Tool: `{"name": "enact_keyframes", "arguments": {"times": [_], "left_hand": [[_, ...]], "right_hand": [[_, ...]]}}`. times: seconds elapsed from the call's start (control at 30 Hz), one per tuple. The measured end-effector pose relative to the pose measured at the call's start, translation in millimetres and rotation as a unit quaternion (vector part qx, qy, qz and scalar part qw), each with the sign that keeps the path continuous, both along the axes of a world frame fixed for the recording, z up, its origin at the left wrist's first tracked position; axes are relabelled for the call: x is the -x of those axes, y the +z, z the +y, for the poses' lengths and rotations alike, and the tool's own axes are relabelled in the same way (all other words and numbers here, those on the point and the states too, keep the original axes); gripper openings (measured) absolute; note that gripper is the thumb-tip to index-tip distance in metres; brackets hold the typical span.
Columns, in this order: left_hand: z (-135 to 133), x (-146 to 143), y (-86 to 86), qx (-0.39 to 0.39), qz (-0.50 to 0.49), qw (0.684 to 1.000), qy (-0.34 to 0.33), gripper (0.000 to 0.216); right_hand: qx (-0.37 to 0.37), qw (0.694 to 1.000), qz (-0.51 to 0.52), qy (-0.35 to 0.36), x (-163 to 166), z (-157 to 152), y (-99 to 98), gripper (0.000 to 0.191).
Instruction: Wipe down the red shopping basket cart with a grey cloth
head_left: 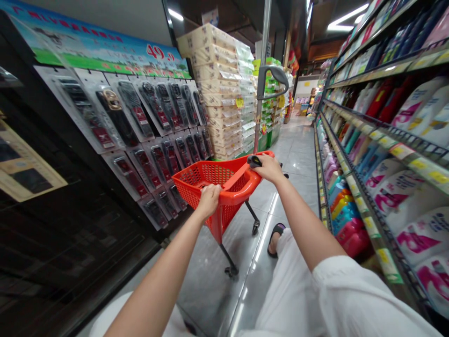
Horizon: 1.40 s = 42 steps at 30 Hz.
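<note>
A red plastic shopping cart (242, 189) with a lattice basket stands just ahead of me, tilted in view, on dark legs with small casters. My left hand (209, 200) is closed over the basket's near left rim. On the right side of the cart, my right hand (269, 168) grips the rim beside a black fitting (254, 161); its fingertips are partly hidden. The visible part of the basket holds nothing that I can make out. A metal pole (266, 47) with a grey loop handle (273, 82) rises at the cart's far edge; whether they are joined, I cannot tell.
Packaged belts (161, 107) hang on a display at left. Stacked cream cartons (220, 89) stand beyond it. Shelves of bottles (379, 154) line the right side. A grey tiled aisle (298, 140) runs ahead. My sandalled foot (275, 241) is right of the cart.
</note>
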<state>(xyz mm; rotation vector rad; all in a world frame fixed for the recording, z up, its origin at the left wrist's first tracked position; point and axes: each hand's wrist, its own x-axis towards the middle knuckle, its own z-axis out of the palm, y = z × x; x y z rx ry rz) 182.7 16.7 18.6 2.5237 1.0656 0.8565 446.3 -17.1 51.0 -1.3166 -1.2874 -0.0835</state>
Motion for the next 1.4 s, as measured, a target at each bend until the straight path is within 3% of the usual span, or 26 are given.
{"name": "enact_keyframes", "arguments": {"times": [0.13,0.23,0.33,0.53,0.63,0.73,0.8,0.9,0.97,1.07,1.17,1.27,1.4], "left_hand": [[2,1,-1.3,-0.015,0.006,1.000,0.005,0.037],[3,5,-0.8,-0.020,0.014,1.000,0.012,0.036],[-2,6,-0.3,-0.022,0.022,0.999,0.015,0.038],[-35,-13,2.5,0.007,0.037,0.998,0.049,0.046],[-47,-22,8.1,0.045,0.036,0.998,-0.008,0.047],[-40,-23,10.4,0.073,0.047,0.992,-0.090,0.048],[-27,-18,5.7,0.073,0.068,0.993,-0.063,0.048],[-5,-6,-10.7,0.066,0.128,0.989,0.042,0.048],[6,1,-23.1,0.053,0.164,0.982,0.076,0.044],[11,3,-34.1,0.014,0.185,0.980,0.076,0.040],[6,-7,-34.3,0.007,0.201,0.977,0.065,0.039],[-2,-22,-30.9,0.010,0.221,0.971,0.088,0.042],[-12,-32,-28.1,0.009,0.226,0.969,0.095,0.046]], "right_hand": [[0.055,0.991,-0.115,0.045,51,-43,-10.0,0.030],[0.037,0.987,-0.145,0.054,89,-77,-22.9,0.027],[0.005,0.988,-0.141,0.056,105,-90,-33.1,0.027],[-0.072,0.993,-0.087,0.043,71,-82,-42.3,0.020],[-0.076,0.996,-0.031,0.019,46,-81,-46.5,0.019],[-0.091,0.994,0.044,-0.040,33,-85,-49.0,0.022],[-0.107,0.989,0.057,-0.088,33,-91,-50.5,0.023],[-0.119,0.985,-0.003,-0.123,41,-102,-53.9,0.021],[-0.115,0.985,-0.052,-0.114,43,-106,-56.1,0.021],[-0.121,0.984,-0.083,-0.098,36,-102,-56.9,0.020],[-0.137,0.978,-0.058,-0.145,32,-94,-56.6,0.022],[-0.080,0.972,-0.084,-0.203,39,-95,-61.0,0.032],[0.022,0.966,-0.192,-0.172,43,-102,-73.6,0.051]]}}
